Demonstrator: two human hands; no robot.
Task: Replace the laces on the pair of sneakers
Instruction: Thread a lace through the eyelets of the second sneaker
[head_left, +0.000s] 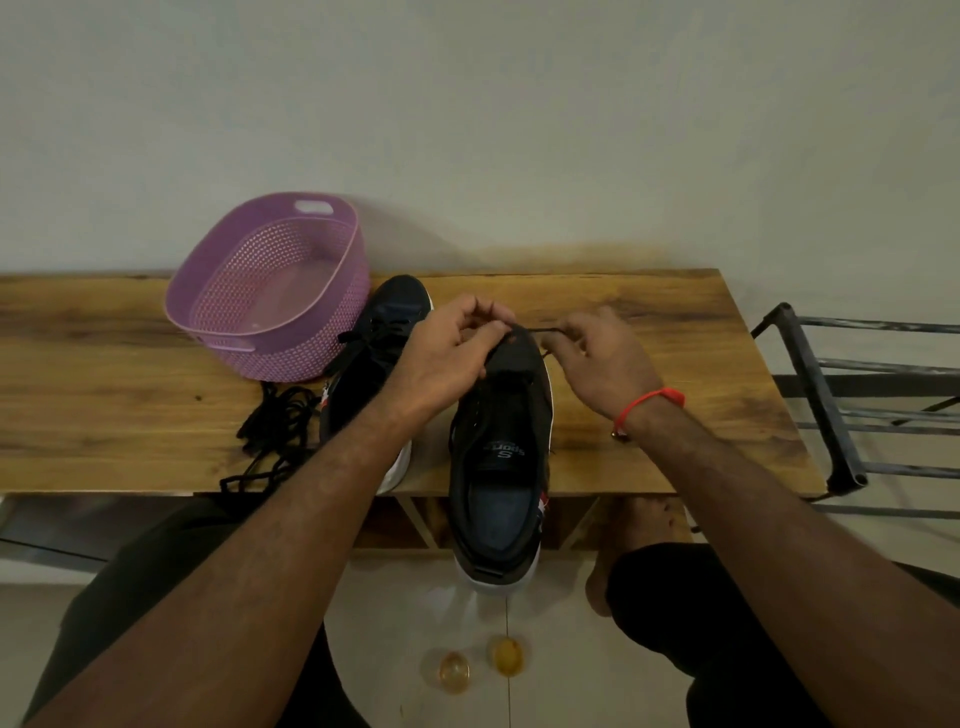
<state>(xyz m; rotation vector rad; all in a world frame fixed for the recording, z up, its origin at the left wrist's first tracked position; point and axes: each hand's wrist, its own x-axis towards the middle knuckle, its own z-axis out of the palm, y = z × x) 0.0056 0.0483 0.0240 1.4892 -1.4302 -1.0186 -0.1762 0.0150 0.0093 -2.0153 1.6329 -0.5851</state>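
Currently the left hand (451, 347) and right hand (597, 358) each pinch one end of a thin black lace (535, 329) stretched taut over the toe of the black mesh sneaker (501, 467) overhanging the wooden table (649, 312). Its laced mate (374, 358) lies beside a purple perforated plastic basket (270, 291); the loose black laces (275, 431) nearby are apparently tangled.

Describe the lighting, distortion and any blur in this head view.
Head view: dim, warm light; the purple basket casts a soft shadow on the wall. Wide-angle lens stretches both forearms and bows the table edge. The lace between left hand and right hand looks slightly soft.
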